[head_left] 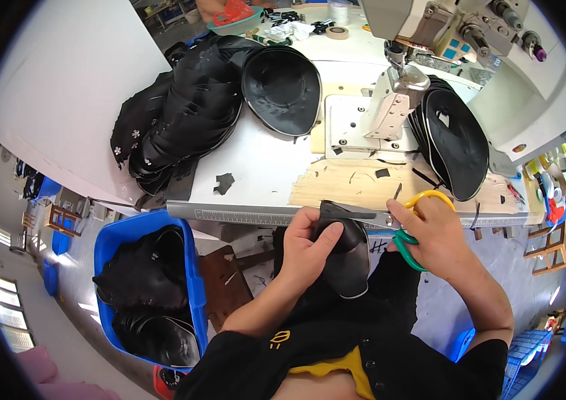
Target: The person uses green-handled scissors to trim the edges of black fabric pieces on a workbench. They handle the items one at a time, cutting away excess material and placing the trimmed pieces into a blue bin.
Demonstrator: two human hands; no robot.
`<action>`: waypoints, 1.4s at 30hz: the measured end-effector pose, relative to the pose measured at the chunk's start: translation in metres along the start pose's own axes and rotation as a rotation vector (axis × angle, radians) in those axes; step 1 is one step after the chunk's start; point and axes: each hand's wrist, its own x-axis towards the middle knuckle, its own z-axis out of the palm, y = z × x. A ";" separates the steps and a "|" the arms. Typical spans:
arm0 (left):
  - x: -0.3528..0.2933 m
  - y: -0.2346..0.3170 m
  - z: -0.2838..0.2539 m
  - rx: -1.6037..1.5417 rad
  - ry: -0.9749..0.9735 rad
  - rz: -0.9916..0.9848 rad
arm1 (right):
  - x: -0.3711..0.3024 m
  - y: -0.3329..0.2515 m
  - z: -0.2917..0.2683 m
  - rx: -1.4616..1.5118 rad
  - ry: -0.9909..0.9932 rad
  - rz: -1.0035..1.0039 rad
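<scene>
Just in front of the table's edge, my left hand (306, 248) pinches a black leather shoe upper (351, 270) between thumb and fingers. Its lower end is rounded with a pale rim and hangs above my lap. My right hand (440, 233) is closed round a pair of scissors (384, 219) with one yellow and one green handle loop. The blades point left and lie at the top edge of the upper; whether they are parted there I cannot tell.
A sewing machine (390, 107) stands on the white table (256, 160). Stacked black uppers lie left (196, 107) and right (460, 140) of it, with a single upper (282, 90) between. Leather scraps (224, 183) dot the tabletop. Below left, a blue bin (196, 280) holds more black pieces.
</scene>
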 end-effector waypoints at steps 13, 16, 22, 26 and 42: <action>-0.003 0.002 -0.003 0.084 -0.032 -0.019 | -0.007 -0.006 0.015 0.151 -0.092 0.103; -0.003 0.001 -0.003 0.045 -0.001 -0.037 | -0.010 -0.006 0.015 0.286 -0.163 0.161; 0.000 -0.003 0.000 -0.015 0.023 -0.054 | -0.014 -0.005 0.015 0.196 -0.057 0.127; -0.001 -0.007 0.008 0.023 -0.007 -0.031 | -0.007 -0.008 0.011 0.041 -0.016 0.076; 0.000 -0.007 -0.027 -0.210 0.112 -0.261 | -0.025 -0.003 0.017 0.422 -0.147 0.405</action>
